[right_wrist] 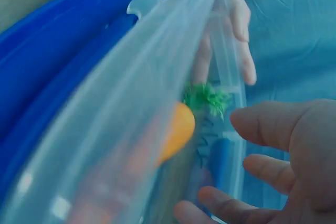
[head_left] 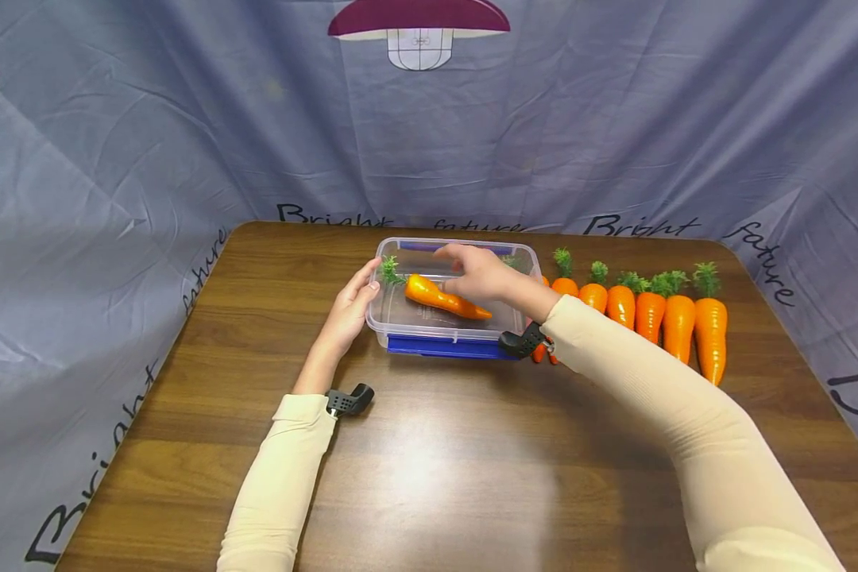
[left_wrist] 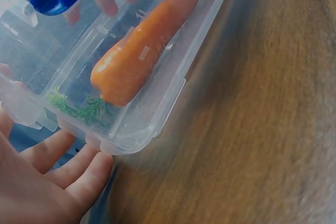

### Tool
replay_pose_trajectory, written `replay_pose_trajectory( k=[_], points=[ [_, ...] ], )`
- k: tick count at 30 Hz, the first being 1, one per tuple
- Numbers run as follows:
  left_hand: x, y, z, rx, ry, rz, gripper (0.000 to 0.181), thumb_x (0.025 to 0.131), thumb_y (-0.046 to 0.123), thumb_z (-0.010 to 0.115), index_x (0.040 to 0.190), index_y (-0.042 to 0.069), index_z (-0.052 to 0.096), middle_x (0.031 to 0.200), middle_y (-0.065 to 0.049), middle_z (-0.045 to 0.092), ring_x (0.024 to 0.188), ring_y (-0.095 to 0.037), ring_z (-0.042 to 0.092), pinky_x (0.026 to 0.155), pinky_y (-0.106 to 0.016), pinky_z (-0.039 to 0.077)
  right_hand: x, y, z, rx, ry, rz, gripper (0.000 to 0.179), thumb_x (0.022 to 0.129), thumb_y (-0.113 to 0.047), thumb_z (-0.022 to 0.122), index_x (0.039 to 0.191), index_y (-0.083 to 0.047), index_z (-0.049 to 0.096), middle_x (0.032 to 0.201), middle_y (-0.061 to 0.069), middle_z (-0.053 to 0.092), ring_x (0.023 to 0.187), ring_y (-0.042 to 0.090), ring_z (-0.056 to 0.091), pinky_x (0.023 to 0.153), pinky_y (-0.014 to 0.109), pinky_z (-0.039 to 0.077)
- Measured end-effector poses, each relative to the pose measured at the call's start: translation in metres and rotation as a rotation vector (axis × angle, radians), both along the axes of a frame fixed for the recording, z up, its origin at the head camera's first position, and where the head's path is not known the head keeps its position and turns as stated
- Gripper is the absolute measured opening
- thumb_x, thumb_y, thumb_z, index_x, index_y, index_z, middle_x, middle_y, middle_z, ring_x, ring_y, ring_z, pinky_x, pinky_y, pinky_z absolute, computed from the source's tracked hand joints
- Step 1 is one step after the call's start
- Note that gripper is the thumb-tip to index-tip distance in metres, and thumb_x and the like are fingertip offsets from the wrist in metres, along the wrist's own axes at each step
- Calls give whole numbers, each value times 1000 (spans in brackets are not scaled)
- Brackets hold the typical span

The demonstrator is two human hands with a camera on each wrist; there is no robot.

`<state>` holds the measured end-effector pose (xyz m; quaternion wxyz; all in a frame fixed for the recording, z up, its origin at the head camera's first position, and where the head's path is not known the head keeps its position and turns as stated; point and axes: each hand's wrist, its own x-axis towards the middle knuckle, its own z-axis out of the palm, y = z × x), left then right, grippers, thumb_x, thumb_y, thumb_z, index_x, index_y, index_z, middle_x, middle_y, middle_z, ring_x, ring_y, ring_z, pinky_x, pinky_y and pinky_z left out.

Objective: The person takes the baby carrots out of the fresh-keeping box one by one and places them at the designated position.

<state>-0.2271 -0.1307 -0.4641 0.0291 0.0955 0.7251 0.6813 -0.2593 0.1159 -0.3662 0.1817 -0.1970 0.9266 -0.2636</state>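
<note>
A clear plastic box (head_left: pixel 457 334) with blue latches stands on the table. Inside it lies one orange carrot (head_left: pixel 439 298), its green top toward the left end. My left hand (head_left: pixel 350 306) rests against the box's left end; in the left wrist view its fingers (left_wrist: pixel 84 174) lie fairly straight along the outer wall and corner. Over the box is my right hand (head_left: pixel 482 274), holding nothing. Its fingers stand spread and slightly bent above the carrot in the head view. The right wrist view shows the same hand (right_wrist: pixel 262 166) beside the box's clear wall, which partly veils the carrot (right_wrist: pixel 181 129).
Several more carrots (head_left: pixel 679 322) lie in a row right of the box, green tops toward the back; my right forearm crosses over some of them. The wooden table (head_left: pixel 415 453) reaches to a grey-blue printed cloth (head_left: pixel 429 151) behind it.
</note>
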Motion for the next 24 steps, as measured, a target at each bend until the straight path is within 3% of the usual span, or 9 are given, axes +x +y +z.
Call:
replay_pose_trajectory(
  k=[5, 8, 12, 24],
  points=[
    [-1, 1, -1, 4, -8, -11, 51, 108, 11, 39, 159, 7, 34, 169, -14, 28, 154, -35, 30, 129, -48, 24, -4, -18, -13, 8, -46, -24, 63, 96, -22, 66, 154, -13, 43, 154, 15, 50, 138, 35, 51, 110, 51, 47],
    [-1, 1, -1, 9, -13, -13, 51, 108, 11, 39, 159, 7, 34, 169, -15, 28, 153, -36, 32, 129, -49, 25, -5, -26, -20, 37, -57, -33, 64, 96, -24, 66, 154, -13, 43, 149, 18, 54, 134, 35, 54, 109, 50, 49],
    [-1, 2, -1, 14, -17, -9, 51, 108, 12, 40, 159, 8, 35, 168, -14, 29, 152, -36, 33, 128, -48, 26, -6, -33, -28, 74, -26, -25, 63, 94, -25, 67, 153, -13, 45, 140, 19, 60, 123, 34, 60, 105, 48, 51],
    [-1, -2, -2, 27, -8, -15, 51, 108, 11, 39, 159, 7, 34, 168, -14, 29, 154, -35, 31, 128, -49, 26, -9, -43, -42, 138, 34, 17, 66, 92, -14, 68, 153, -9, 44, 149, 16, 56, 125, 33, 59, 109, 44, 49]
  ],
)
